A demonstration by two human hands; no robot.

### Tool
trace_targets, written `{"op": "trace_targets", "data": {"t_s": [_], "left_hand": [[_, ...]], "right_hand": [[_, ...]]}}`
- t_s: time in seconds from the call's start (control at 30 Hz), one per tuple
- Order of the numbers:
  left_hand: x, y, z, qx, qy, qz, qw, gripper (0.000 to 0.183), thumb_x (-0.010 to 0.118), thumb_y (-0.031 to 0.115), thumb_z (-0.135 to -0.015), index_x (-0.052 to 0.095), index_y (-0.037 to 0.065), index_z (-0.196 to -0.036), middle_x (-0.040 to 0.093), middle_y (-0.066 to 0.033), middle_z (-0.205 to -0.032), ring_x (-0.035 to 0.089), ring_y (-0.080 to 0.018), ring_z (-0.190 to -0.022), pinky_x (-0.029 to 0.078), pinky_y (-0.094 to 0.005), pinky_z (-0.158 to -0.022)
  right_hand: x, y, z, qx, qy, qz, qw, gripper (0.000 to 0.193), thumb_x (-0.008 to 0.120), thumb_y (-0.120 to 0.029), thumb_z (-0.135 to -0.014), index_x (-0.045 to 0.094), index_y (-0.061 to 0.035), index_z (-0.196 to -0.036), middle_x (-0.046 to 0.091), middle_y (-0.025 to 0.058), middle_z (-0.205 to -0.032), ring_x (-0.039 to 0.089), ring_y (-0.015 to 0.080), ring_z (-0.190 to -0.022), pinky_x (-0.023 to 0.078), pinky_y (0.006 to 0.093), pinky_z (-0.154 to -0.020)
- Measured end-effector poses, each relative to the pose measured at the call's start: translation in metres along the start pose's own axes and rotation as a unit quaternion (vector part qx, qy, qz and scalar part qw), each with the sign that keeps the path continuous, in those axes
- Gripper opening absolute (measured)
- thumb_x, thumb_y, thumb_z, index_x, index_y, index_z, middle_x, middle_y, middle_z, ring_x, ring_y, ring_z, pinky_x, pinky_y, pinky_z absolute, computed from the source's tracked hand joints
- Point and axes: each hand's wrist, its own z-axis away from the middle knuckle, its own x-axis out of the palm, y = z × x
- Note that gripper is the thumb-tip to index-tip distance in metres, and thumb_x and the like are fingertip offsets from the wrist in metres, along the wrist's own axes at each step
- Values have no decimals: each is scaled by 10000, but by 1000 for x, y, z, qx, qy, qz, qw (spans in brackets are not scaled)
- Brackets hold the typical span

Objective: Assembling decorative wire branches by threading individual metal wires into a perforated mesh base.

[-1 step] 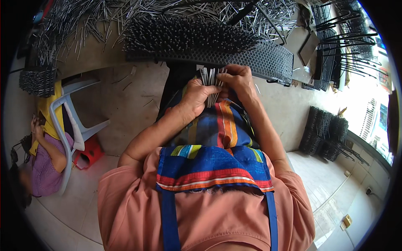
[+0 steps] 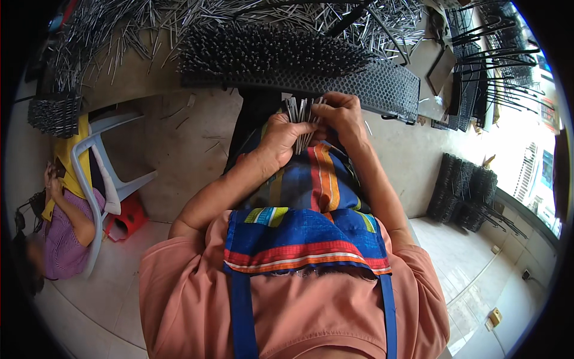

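Note:
A fanned bundle of thin grey metal rods [image 2: 303, 112] stands above my lap, over the striped apron. My left hand [image 2: 280, 136] is closed round the lower part of the bundle, its thumb lying across the rods. On the bundle's right side, my right hand [image 2: 339, 113] pinches the rods near their upper ends; some of its fingers are hidden behind them. Just beyond my hands lies a long black perforated rack [image 2: 391, 87]. Many similar dark-tipped rods [image 2: 269, 51] stand packed upright in its holes.
Loose rods [image 2: 128, 36] are heaped across the table behind the rack. At far left, a person [image 2: 72, 230] sits on a pale plastic chair [image 2: 89, 149] near a red container [image 2: 127, 220]. Stacked black racks [image 2: 460, 188] stand on the floor at right.

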Motion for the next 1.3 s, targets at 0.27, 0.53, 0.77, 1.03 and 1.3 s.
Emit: {"op": "trace_targets", "data": {"t_s": [0.27,0.53,0.77,1.03,1.3], "left_hand": [[-30,-3,10,13,121,70,990,214,564,-34,-872,641,19,-1064,704,-116,-871,699,-217,-730,565,-316,-612],[-28,7,24,46,111,18,993,236,575,-26,-871,626,13,-1098,704,-151,-960,699,-239,-801,561,-323,-697],[-21,11,23,65,99,46,992,221,563,-74,-853,629,5,-1049,708,-141,-901,701,-210,-756,563,-297,-640],[-25,9,18,39,109,50,992,175,563,-68,-860,626,-11,-1013,706,-149,-898,699,-214,-751,577,-309,-642],[-27,11,12,62,83,110,989,153,593,-39,-861,637,-2,-1002,704,-155,-899,696,-248,-753,584,-357,-663]], "right_hand": [[33,-18,-17,-299,145,-52,942,20,717,-8,-815,700,-16,-821,597,-46,-681,510,32,-608,383,182,-563],[52,-20,-46,-446,169,143,867,97,737,60,-732,710,8,-811,641,28,-756,582,75,-688,446,203,-613],[51,-17,-49,-453,151,157,864,107,740,53,-718,716,17,-816,656,52,-770,605,95,-692,463,224,-614],[60,-24,-49,-435,181,294,832,127,758,-61,-737,741,-56,-863,658,78,-746,644,198,-621,481,288,-567],[51,-15,-46,-429,129,332,830,97,725,-132,-762,718,-56,-823,643,103,-724,643,286,-625,503,361,-557]]}}
